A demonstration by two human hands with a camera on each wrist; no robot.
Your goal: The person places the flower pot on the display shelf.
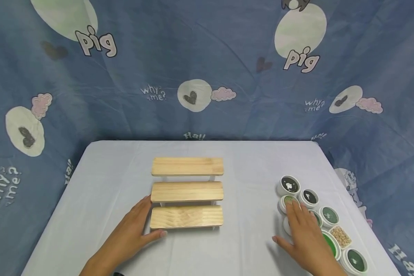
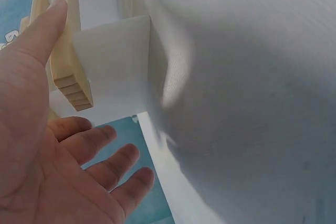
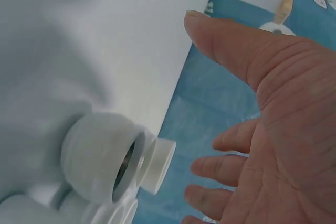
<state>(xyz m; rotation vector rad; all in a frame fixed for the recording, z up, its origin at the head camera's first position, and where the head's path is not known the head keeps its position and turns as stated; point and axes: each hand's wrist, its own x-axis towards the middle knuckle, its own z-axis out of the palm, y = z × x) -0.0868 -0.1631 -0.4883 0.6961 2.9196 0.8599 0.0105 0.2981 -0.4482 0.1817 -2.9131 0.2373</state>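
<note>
From where I stand, the right hand (image 1: 305,237), thumb and fingers apart, hangs over the white pots (image 1: 329,216), where lifting by one rim would spare the neighbours; farther off, the left hand (image 1: 134,226), also spread, should lightly brace the wooden stand (image 1: 186,191)

A white-topped bench (image 1: 248,222) is backed and flanked by a blue printed fabric backdrop (image 1: 207,50). On it, white ovals (image 1: 202,91) marked with grey hearts (image 1: 190,97) are each joined by a pink cloud (image 1: 223,94), and pale-green rounds (image 1: 301,30) are partly overlapped by the word "pig" (image 1: 301,59). The words "why me?" (image 1: 153,92) and "Ha!!" (image 1: 194,136) are also repeated across the fabric.
</note>
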